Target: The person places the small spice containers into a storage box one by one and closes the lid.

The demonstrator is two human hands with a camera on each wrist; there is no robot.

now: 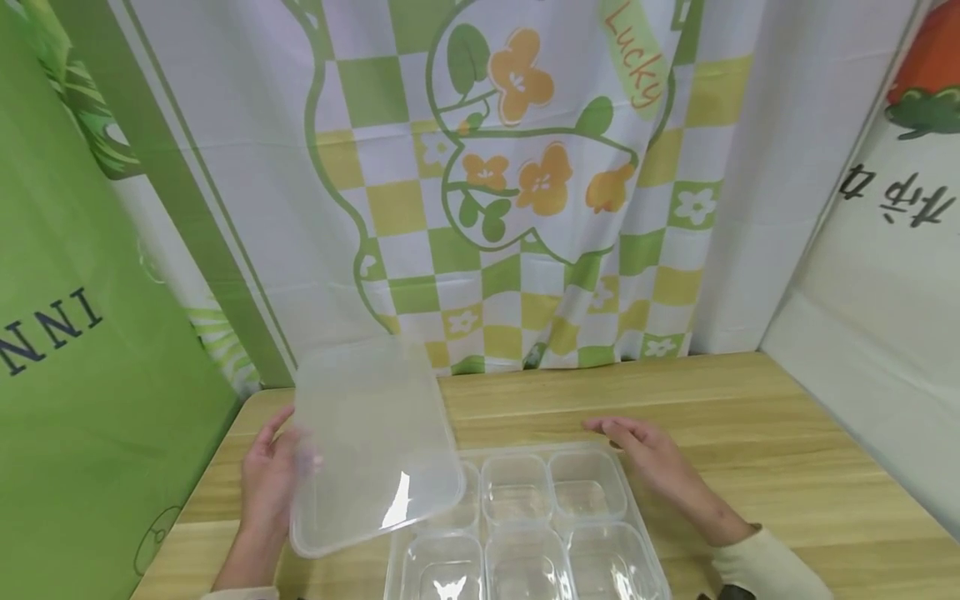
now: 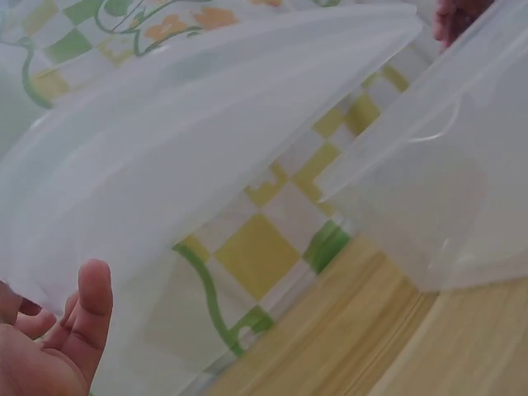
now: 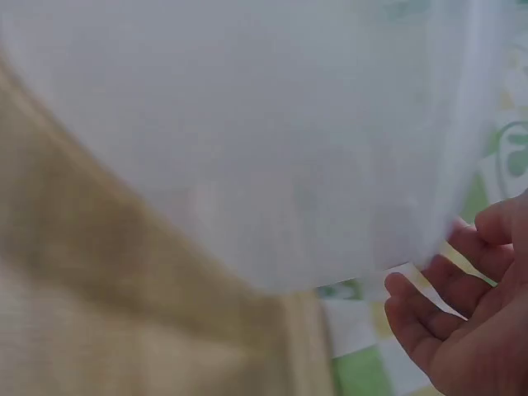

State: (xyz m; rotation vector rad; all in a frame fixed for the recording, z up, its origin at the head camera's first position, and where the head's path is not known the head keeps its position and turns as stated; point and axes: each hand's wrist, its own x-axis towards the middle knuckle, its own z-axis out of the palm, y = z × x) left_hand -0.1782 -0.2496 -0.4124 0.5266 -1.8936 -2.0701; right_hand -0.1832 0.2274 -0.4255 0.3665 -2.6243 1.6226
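My left hand (image 1: 268,479) grips a translucent plastic lid (image 1: 371,442) at its left edge, with some fingers showing faintly through it. The lid is raised and tilted, overlapping the left back part of a clear plastic box (image 2: 487,190) in the head view. Inside that box sit several smaller clear containers (image 1: 517,492), their tops uncovered. By the box's far right corner is my right hand (image 1: 660,467), fingers loosely bent and holding nothing. From the right wrist, its fingertips (image 3: 398,285) appear right at the corner of the box wall (image 3: 247,148).
A wooden table (image 1: 757,467) bears the box. Behind it hangs a checked curtain (image 1: 540,275) with flowers. Green cloth (image 1: 97,417) hangs at the left, and a pale printed wall covering (image 1: 885,333) stands at the right.
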